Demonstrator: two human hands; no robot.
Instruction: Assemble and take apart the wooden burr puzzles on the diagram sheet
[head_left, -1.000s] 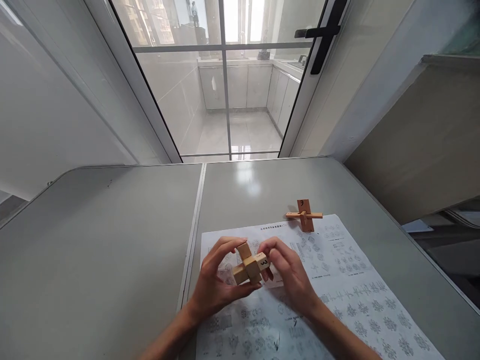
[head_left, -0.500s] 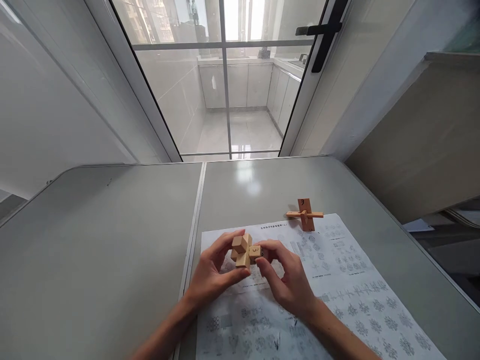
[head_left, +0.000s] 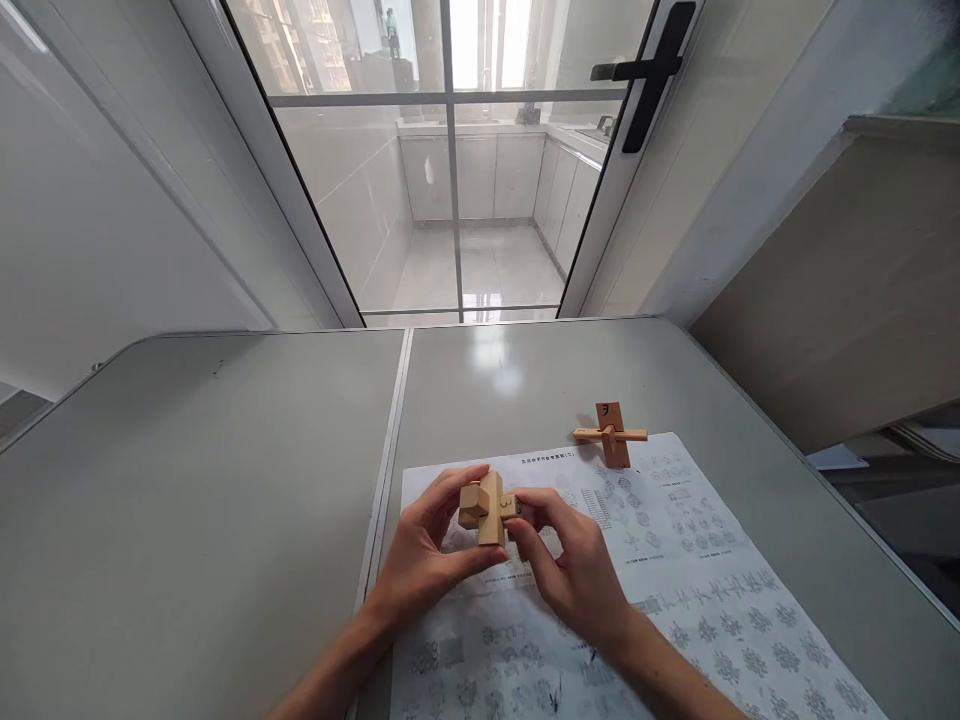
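A light wooden block puzzle (head_left: pixel 491 510) made of crossed bars is held above the printed sheet. My left hand (head_left: pixel 424 545) grips its upright bar, fingers at the top and thumb at the bottom. On the other side, my right hand (head_left: pixel 574 560) pinches the short bar end that bears a dark mark. A second, reddish wooden cross puzzle (head_left: pixel 613 450) stands at the sheet's top edge, behind and to the right of my hands, touched by neither.
The large printed sheet (head_left: pixel 720 600) with small diagrams lies on the grey table (head_left: pixel 262 480). A pale strip (head_left: pixel 390 430) runs across the table left of the sheet. Beyond the table's far edge stands a glass door with a black handle (head_left: pixel 651 70).
The light puzzle has been turned a little in my hands, and its right bar end now sticks out less. My right hand has moved slightly left with it.
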